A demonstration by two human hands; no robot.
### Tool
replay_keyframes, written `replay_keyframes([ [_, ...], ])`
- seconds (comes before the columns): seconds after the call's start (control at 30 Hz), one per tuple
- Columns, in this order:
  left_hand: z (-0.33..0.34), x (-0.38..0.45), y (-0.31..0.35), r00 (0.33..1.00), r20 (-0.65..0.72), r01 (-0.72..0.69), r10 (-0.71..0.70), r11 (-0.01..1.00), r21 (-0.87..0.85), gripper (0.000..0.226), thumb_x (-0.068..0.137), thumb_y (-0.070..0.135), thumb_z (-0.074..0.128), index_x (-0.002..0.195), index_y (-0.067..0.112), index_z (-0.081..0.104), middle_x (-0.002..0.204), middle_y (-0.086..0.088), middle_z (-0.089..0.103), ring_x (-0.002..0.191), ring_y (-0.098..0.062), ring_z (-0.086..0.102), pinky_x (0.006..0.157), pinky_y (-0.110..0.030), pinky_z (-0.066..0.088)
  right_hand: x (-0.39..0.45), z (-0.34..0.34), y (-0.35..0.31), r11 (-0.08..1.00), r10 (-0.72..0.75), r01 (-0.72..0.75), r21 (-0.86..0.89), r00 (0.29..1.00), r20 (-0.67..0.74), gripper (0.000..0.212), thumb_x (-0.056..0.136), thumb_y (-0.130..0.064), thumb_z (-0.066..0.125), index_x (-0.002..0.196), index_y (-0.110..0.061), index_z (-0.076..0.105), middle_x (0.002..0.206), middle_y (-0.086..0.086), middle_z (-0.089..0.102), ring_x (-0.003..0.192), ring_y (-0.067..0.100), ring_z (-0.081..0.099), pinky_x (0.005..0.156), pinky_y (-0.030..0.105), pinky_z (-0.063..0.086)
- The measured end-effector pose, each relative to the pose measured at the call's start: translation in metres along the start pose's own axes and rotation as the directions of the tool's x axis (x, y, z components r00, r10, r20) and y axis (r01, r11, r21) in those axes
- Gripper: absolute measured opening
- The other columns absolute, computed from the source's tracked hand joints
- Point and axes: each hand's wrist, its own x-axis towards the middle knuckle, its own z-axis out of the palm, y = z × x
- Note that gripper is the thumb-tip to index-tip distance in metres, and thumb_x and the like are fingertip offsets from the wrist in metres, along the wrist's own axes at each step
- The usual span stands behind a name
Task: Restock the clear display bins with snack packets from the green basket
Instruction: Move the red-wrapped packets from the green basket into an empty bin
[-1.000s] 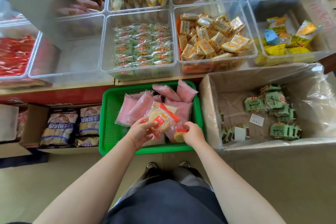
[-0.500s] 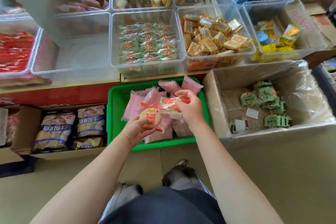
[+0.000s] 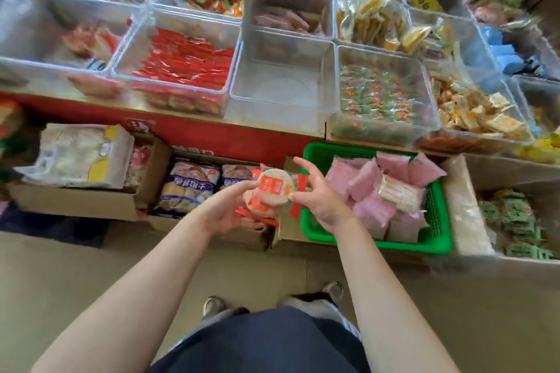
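My left hand [image 3: 225, 210] holds a small stack of round rice-cracker packets [image 3: 269, 192] with red labels, lifted in front of the shelf, left of the green basket [image 3: 430, 247]. My right hand [image 3: 319, 194] touches the right side of the stack, thumb on the packets and fingers spread upward. The basket sits on the floor boxes and holds several pink packets [image 3: 366, 182] and one white-and-red packet [image 3: 398, 191]. Above, one clear bin [image 3: 281, 82] has nothing in it, between a bin of red packets [image 3: 185, 60] and a bin of green packets [image 3: 375, 94].
Cardboard boxes with bagged biscuits [image 3: 189, 185] stand under the shelf at left. A plastic-lined box of green packets [image 3: 515, 221] lies right of the basket. More clear bins fill the shelf behind. My shoes [image 3: 213, 304] are on the beige floor.
Both hands lifted the cracker packets out of the basket and carried them left. The view swung left, so the basket now lies to my right and the red-packet bin is central.
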Motion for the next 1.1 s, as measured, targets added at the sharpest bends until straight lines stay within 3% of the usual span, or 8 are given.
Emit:
replay_keyframes([
  [0.07,-0.02,-0.012,0.007,0.996,-0.063,-0.05,0.056,0.994,0.097,0.033,0.09,0.033,0.062,0.115,0.013,0.068,0.107,-0.014,0.073,0.091,-0.026,0.07,0.093,-0.046,0.053,0.007,0.032,-0.001,0.998,0.039,-0.037,0.056,0.999,-0.035,0.082,0.066,-0.008,0.072,0.137,-0.036,0.043,0.134,0.02,0.052,0.103,0.019,0.063,0.08,0.03,0.052],
  [0.17,-0.042,-0.017,0.016,0.982,-0.104,-0.14,0.158,0.976,0.166,0.03,0.091,0.032,0.065,0.116,0.015,0.068,0.107,-0.009,0.073,0.092,-0.02,0.07,0.072,-0.033,0.057,0.017,0.063,-0.003,0.974,0.132,-0.106,0.198,0.983,-0.124,0.079,0.071,-0.01,0.078,0.14,-0.023,0.041,0.124,0.018,0.061,0.105,0.025,0.066,0.076,0.031,0.055],
  [0.4,-0.081,0.009,0.058,0.978,-0.118,-0.173,0.172,0.985,0.002,0.036,0.089,0.038,0.065,0.12,0.02,0.066,0.114,-0.004,0.072,0.102,-0.019,0.069,0.077,-0.031,0.058,0.068,0.075,-0.024,0.932,0.184,-0.138,0.334,0.977,-0.11,0.021,0.089,0.002,0.065,0.109,-0.004,0.065,0.095,0.009,0.074,0.085,0.019,0.072,0.064,0.025,0.056],
  [0.6,-0.135,0.022,0.129,0.959,-0.216,-0.166,0.182,0.982,0.087,0.038,0.087,0.013,0.068,0.124,0.004,0.062,0.116,-0.018,0.07,0.103,-0.026,0.068,0.078,-0.033,0.057,0.15,0.075,-0.056,0.818,0.17,-0.135,0.559,0.985,-0.009,0.012,0.093,-0.004,0.056,0.1,-0.009,0.065,0.083,0.005,0.071,0.079,0.019,0.065,0.062,0.027,0.052],
  [0.77,-0.178,0.03,0.197,0.912,-0.331,-0.234,0.242,0.97,0.065,0.043,0.083,0.006,0.072,0.124,0.0,0.059,0.115,-0.019,0.07,0.103,-0.029,0.069,0.083,-0.035,0.056,0.208,0.098,-0.074,0.817,0.197,-0.198,0.542,0.979,0.06,0.039,0.09,-0.017,0.065,0.125,-0.004,0.059,0.11,0.015,0.067,0.102,0.028,0.063,0.073,0.032,0.055],
  [0.9,-0.191,0.046,0.231,0.831,-0.463,-0.203,0.309,0.943,0.264,0.058,0.072,0.021,0.085,0.122,0.006,0.062,0.103,-0.013,0.075,0.091,-0.024,0.071,0.071,-0.03,0.052,0.233,0.103,-0.092,0.836,0.189,-0.169,0.523,0.982,0.015,0.023,0.096,-0.017,0.06,0.118,-0.013,0.06,0.101,0.009,0.07,0.094,0.023,0.066,0.073,0.037,0.057],
  [1.0,-0.195,0.06,0.252,0.728,-0.516,-0.251,0.453,0.875,0.413,0.041,0.076,0.019,0.084,0.109,0.001,0.068,0.091,-0.013,0.074,0.069,-0.017,0.069,0.059,-0.023,0.053,0.248,0.104,-0.098,0.848,0.184,-0.133,0.513,0.982,-0.049,0.02,0.097,-0.016,0.06,0.117,-0.015,0.06,0.103,0.008,0.07,0.095,0.021,0.067,0.072,0.038,0.058],
  [1.1,-0.205,0.075,0.276,0.618,-0.456,-0.266,0.64,0.716,0.645,0.018,0.076,0.019,0.084,0.088,0.015,0.071,0.085,-0.006,0.072,0.079,-0.023,0.069,0.073,-0.032,0.058,0.267,0.105,-0.101,0.871,0.179,-0.101,0.482,0.977,-0.12,0.02,0.097,-0.011,0.06,0.117,-0.015,0.059,0.11,0.011,0.067,0.1,0.023,0.065,0.072,0.035,0.057],
])
